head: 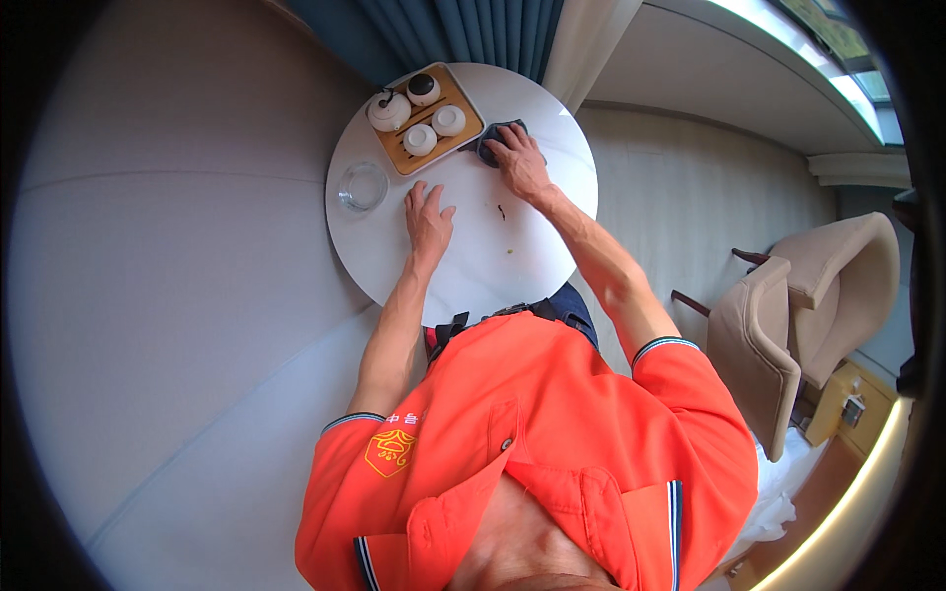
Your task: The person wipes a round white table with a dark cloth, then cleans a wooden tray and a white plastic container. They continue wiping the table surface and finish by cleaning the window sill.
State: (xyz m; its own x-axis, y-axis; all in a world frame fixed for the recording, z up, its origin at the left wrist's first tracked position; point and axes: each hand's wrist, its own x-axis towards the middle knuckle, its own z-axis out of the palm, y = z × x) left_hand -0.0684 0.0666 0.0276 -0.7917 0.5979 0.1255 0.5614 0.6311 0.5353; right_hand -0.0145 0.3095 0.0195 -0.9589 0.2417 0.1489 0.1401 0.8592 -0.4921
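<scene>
On a round white tabletop (pixel 473 273) my right hand (pixel 523 164) presses a dark grey cloth (pixel 491 153), just off the right corner of a tea tray (pixel 401 164). The tray has a slatted wooden surface and a white rim. It carries a white teapot (pixel 389 112), a white jar with a black lid (pixel 423 87) and two white cups, a near cup (pixel 420 139) and a farther cup (pixel 448 120), which look upside down. My left hand (pixel 430 221) is over the table below the tray, fingers apart and holding nothing. Left of it stands a clear glass ashtray or dish (pixel 363 186).
A dark scrap (pixel 502 213) and a small greenish bit (pixel 510 252) lie on the tabletop. Blue curtains (pixel 473 37) hang behind the table. A grey upholstered surface (pixel 185 221) borders it on the left. Beige chairs (pixel 768 332) stand on the floor at right.
</scene>
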